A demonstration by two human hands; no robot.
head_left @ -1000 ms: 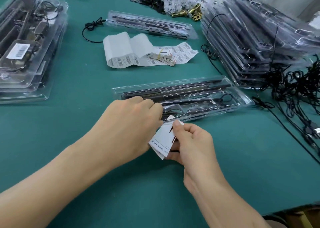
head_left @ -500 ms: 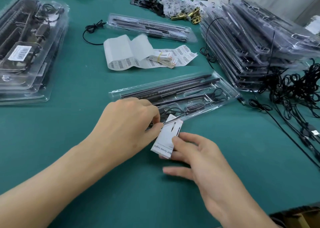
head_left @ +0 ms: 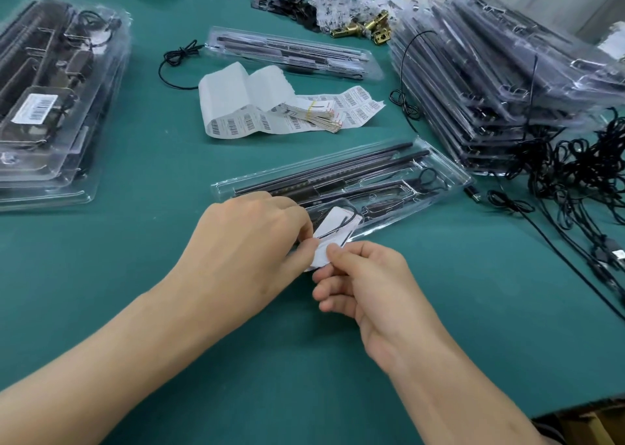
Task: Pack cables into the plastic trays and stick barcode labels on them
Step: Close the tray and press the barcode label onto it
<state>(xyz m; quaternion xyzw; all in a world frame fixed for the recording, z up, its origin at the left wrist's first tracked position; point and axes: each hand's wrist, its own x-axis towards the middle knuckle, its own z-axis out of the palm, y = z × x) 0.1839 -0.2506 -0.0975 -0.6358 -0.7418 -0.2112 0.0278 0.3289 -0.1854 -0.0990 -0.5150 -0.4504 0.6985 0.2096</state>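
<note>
Two bare hands met at the near edge of a clear plastic tray (head_left: 455,174) lying at the centre of the green counter (head_left: 135,275), both clamped on a small white card (head_left: 320,257). The left hand (head_left: 250,241) pinched the card's left side with curled fingers and thumb, while the right hand (head_left: 368,282) gripped its lower end between thumb and forefinger. The card's far end lay in the tray's near compartment, with a thin black cable (head_left: 350,215) crossing over it. Long black bars (head_left: 338,165) filled the tray's far side, and a looped cable (head_left: 427,176) sat toward its right end.

Just beyond the tray, in the upper middle of the frame, lay a curled sheet of barcode labels (head_left: 236,106) with a banded bundle of strips (head_left: 318,115) resting on it. Farther back sat a second filled tray (head_left: 291,54), with a coiled black cable (head_left: 179,56) beside its left end. A pile of packed trays (head_left: 84,160) occupied the upper left, the top one bearing a barcode label (head_left: 39,108). A taller, leaning stack of trays (head_left: 507,83) stood at the upper right, with a tangle of loose black cables (head_left: 575,174) spilling across the counter below it. Brass-coloured fittings (head_left: 367,27) lay near the top edge.
</note>
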